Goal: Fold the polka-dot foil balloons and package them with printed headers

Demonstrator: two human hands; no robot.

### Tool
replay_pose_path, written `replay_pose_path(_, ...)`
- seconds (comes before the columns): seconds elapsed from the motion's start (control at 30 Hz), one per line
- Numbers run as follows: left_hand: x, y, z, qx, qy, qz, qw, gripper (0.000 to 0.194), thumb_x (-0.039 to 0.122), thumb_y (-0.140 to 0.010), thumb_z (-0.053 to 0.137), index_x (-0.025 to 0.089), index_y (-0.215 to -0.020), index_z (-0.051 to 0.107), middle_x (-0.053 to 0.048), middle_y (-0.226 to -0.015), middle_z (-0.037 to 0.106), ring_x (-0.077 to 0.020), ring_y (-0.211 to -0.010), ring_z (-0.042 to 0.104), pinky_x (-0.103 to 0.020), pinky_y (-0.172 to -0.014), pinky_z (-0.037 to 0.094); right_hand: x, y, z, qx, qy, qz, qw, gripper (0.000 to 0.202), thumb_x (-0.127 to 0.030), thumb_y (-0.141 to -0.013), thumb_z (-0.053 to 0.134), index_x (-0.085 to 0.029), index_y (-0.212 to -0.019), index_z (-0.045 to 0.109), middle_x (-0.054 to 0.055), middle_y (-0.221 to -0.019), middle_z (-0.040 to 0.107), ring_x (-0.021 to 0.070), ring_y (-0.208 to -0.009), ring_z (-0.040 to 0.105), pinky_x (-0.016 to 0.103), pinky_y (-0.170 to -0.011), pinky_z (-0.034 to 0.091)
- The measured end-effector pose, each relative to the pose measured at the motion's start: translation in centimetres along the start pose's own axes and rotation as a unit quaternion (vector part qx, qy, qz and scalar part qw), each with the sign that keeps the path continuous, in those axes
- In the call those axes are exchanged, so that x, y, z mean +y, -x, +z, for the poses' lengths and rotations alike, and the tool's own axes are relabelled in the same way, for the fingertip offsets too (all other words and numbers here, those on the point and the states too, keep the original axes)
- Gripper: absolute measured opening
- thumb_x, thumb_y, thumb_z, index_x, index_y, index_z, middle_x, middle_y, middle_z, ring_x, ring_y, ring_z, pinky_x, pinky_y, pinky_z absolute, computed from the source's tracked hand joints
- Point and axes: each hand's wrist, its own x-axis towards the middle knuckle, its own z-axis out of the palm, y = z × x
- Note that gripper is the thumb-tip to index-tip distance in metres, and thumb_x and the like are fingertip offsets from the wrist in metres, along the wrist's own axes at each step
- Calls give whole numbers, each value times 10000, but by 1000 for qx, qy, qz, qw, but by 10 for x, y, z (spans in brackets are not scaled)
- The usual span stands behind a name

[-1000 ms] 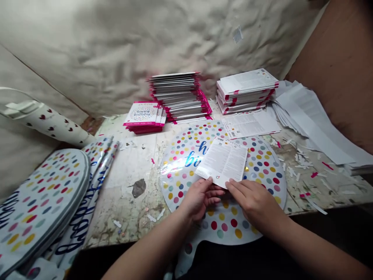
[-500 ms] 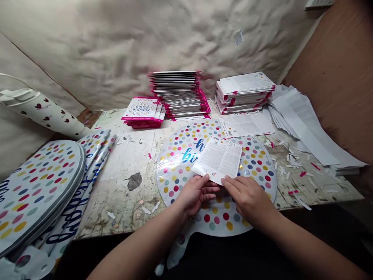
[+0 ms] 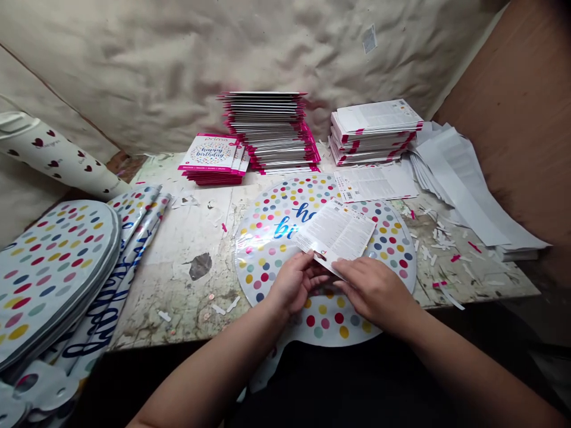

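Observation:
A printed white card (image 3: 336, 232), its text side up, is held at its near edge by both hands. My left hand (image 3: 297, 282) pinches the card's near left corner between thumb and fingers. On the right, my right hand (image 3: 375, 291) grips the near right edge, thumb underneath. A small dark hole shows near the card's close edge. Beneath the card and hands lies a round white foil balloon (image 3: 263, 255) with coloured dots and blue lettering, partly covered. Another printed card (image 3: 379, 183) overlaps the balloon's far right rim.
Tall stacked cards (image 3: 272, 131) stand at the back, beside a lower pink-edged pile (image 3: 212, 157). More cards (image 3: 377, 128) and white paper sheets (image 3: 468, 184) lie right. Dotted balloons (image 3: 57, 267) and a heart-patterned tumbler (image 3: 57, 154) are left. Paper scraps (image 3: 439, 238) litter the table.
The card in my hands has tilted slightly, and a hole near its close edge now shows. My right hand's thumb has moved under the card. The whole view has shifted a little.

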Motion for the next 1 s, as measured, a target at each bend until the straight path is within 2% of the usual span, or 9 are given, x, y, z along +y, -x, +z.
replay_pose_path(0.27,0,-5,-1,5,-113,69,991,136,273,-778,585,158,-848,562,-22,-751,638,-103,-571,599,-208,-538,492,13,-29,7,54,-135,87,986,221,-182,-900,377,-161,-781,563,67,-751,594,171,-738,554,293,-690,466)
replay_pose_path(0.4,24,-3,-9,26,-210,178,961,245,250,-728,644,158,-944,573,-24,-814,636,-122,-658,597,-218,-593,482,55,8,-39,-123,-125,101,979,313,-381,-876,480,-219,-620,559,6,-587,580,152,-553,551,273,-521,449)
replay_pose_path(0.47,41,6,-4,14,-270,238,933,277,225,-719,664,172,-972,564,5,-726,617,-110,-619,572,-201,-578,458,71,21,-63,-31,2,157,987,293,-507,-801,548,-239,-706,620,49,-686,634,234,-669,608,350,-570,476)
replay_pose_path(0.57,67,28,19,-52,-351,272,895,416,164,-696,674,223,-1091,556,26,-641,608,-121,-589,562,-205,-578,438,68,10,-88,144,38,165,975,573,-542,-735,608,-255,-1221,513,123,-1217,549,348,-1144,483,446,-825,468)
replay_pose_path(0.67,92,47,42,-81,-384,318,863,421,116,-620,717,233,-1013,618,-29,-837,671,-186,-790,613,-264,-740,471,51,-30,-90,96,-149,98,979,440,-437,-761,628,-283,-1169,566,65,-1149,612,307,-1078,553,391,-778,512)
replay_pose_path(0.8,111,46,33,21,-255,518,816,566,182,-625,747,276,-1134,516,-35,-1138,598,-203,-1070,547,-290,-914,433,37,-88,-65,167,-488,141,845,199,-344,-794,616,-270,-979,628,13,-979,693,237,-928,636,377,-754,534)
replay_pose_path(0.87,111,40,14,-13,-263,490,831,668,234,-637,754,277,-1227,443,-48,-1136,597,-204,-1049,560,-287,-884,453,35,-111,-49,209,-589,150,766,252,-367,-802,601,-268,-1033,589,30,-1062,672,236,-974,623,402,-778,529)
replay_pose_path(0.93,113,36,-3,-46,-361,423,830,505,273,-714,703,235,-1179,511,-55,-1011,643,-192,-915,606,-271,-796,484,36,-127,-38,189,-625,143,744,285,-405,-810,578,-244,-1045,573,64,-1083,661,235,-963,626,402,-765,531)
replay_pose_path(1.0,129,34,-11,17,-466,463,754,250,285,-807,609,206,-1043,608,-38,-863,663,-161,-780,608,-256,-739,484,41,-135,-33,177,-621,144,750,330,-418,-799,590,-230,-1067,552,82,-1096,648,223,-946,629,392,-772,529)
